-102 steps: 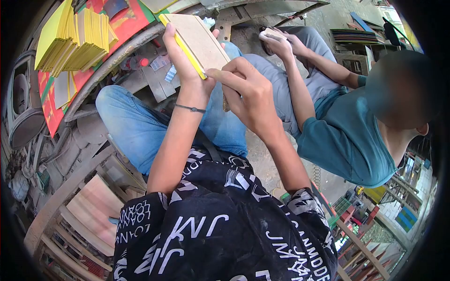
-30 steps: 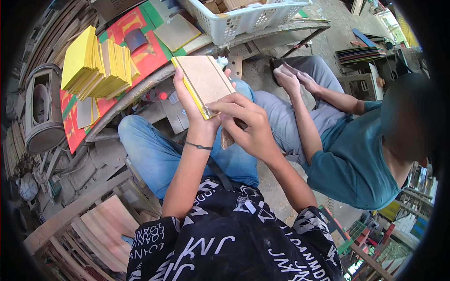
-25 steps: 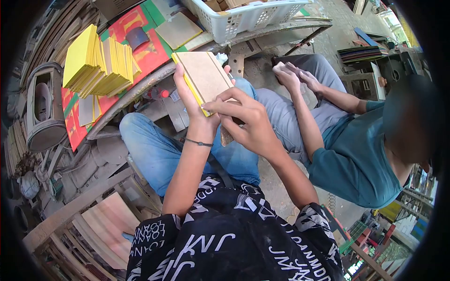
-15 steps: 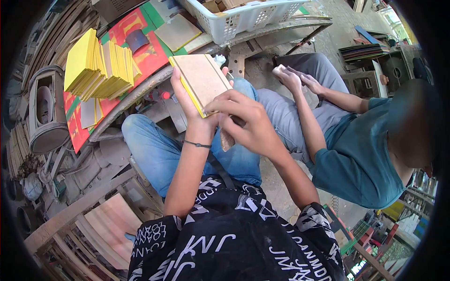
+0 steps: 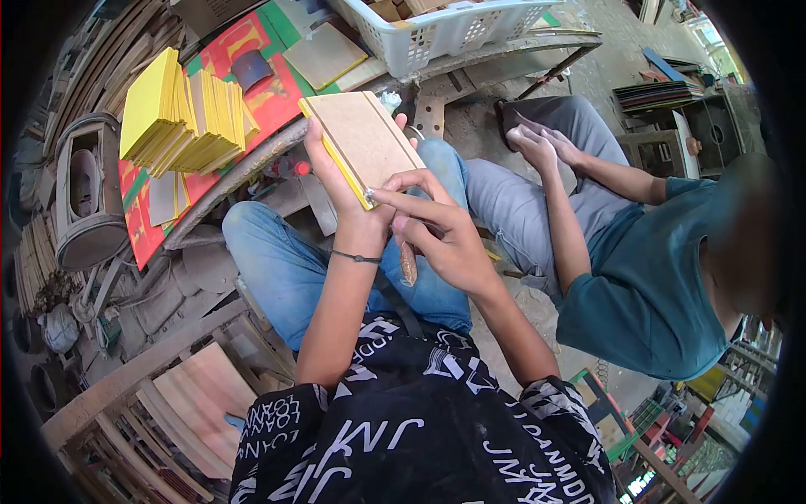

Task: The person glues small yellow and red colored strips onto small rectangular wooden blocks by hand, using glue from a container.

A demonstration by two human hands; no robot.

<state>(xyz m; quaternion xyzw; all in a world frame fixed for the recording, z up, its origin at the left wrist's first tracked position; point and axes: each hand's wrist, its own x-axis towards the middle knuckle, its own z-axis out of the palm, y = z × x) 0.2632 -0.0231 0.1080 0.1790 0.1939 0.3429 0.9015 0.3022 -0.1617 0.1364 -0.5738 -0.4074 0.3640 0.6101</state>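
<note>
My left hand (image 5: 351,210) supports a flat tan board (image 5: 361,134) with yellow edges from below. The thumb lies along its yellow left side and fingertips show past the far right edge. Two dark lines run along the board's face near its sides. At the near end, my right hand (image 5: 441,223) reaches over with the index finger touching the near corner, where a small pale spot shows. A brown speckled strip (image 5: 408,265) pokes down from beneath the right thumb and fingers; its upper part is hidden.
Several yellow-edged boards (image 5: 189,122) stand stacked on a red and green table (image 5: 281,97) at the left. A curved dark piece (image 5: 250,69) and another board (image 5: 326,55) lie there. Beyond is a white plastic basket (image 5: 437,46). A co-worker (image 5: 638,260) sits close on my right, hands together.
My right hand has shifted slightly, its index finger now straighter at the board's corner. The brown strip hangs lower and at a steeper angle. My left hand keeps holding the board.
</note>
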